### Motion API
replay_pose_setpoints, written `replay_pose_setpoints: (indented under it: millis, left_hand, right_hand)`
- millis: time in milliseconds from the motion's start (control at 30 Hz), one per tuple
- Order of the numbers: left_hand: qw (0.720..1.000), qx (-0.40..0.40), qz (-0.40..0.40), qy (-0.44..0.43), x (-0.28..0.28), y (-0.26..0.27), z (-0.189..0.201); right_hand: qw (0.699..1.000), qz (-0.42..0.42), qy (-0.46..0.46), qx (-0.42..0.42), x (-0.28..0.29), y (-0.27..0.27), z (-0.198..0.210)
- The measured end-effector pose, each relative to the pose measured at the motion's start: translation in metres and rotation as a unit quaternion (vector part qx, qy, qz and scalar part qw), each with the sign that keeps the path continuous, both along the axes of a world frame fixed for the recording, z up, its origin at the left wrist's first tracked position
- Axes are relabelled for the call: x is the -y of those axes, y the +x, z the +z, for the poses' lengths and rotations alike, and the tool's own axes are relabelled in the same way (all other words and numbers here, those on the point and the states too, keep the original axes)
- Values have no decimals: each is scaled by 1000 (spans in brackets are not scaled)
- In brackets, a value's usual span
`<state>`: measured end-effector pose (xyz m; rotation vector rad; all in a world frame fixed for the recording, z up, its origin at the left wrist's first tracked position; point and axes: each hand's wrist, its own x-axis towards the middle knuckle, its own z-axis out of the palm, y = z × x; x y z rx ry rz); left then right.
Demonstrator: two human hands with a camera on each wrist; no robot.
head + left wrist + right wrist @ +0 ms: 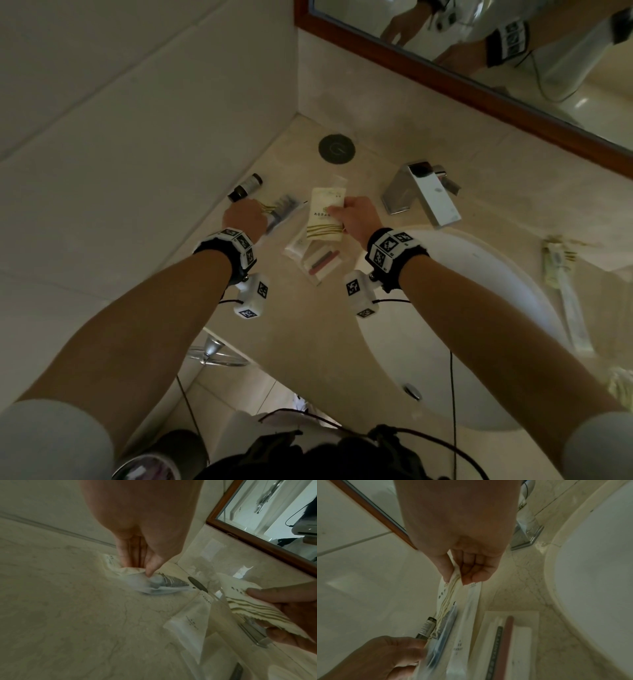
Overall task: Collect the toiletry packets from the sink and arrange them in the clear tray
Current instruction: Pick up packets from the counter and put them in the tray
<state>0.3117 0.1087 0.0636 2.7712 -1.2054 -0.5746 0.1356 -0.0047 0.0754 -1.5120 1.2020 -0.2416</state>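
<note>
My right hand (356, 216) pinches a cream packet with olive stripes (325, 219), thumb on one face and curled fingers on the other, holding it above the clear tray (337, 181), which sits on the counter (342, 325) toward the back wall, between the faucet (421, 192) and the left corner. My left hand (245, 217) grips the comb packet (281, 209) close to the counter's left edge, thumb and fingers clamped on its crumpled wrapper, right beside a small dark bottle (245, 186).

To do this well, I judge I should lower the striped packet flat and square with the tray's long side, let go only once it rests, and keep the comb packet pinched firmly so the slippery film does not slide out. Several packets already lie at the tray's near end, among them one with a pink strip (320, 265); I cannot tell whether they are inside the tray or just in front of it. One long packet (565, 287) is still on the counter at the far right, beyond the sink (455, 342).

The head view alone shows that leftover packet and the whole layout. The left wrist view alone shows the tray's transparent wall (217, 615) and my thumb pressing the wrapper. The right wrist view shows my pinch edge-on and the bottle's label.
</note>
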Motion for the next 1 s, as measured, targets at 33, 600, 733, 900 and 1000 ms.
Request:
replay_pose_setpoints:
  millis: [33, 600, 733, 900, 1000]
  left_hand:
    - [1000, 7, -6, 3, -1, 0, 0]
    - [967, -66, 62, -237, 0, -17, 27]
    - [938, -206, 67, -270, 8, -37, 33]
    - [894, -340, 84, -278, 16, -68, 37]
    - [878, -391, 74, -268, 18, -86, 40]
  right_hand:
    - [1000, 1, 1, 2, -1, 0, 0]
    - [999, -20, 26, 39, -17, 1, 19]
    - [993, -47, 57, 94, -22, -7, 28]
    - [989, -84, 62, 105, -25, -27, 33]
    - [987, -106, 62, 101, -25, -48, 33]
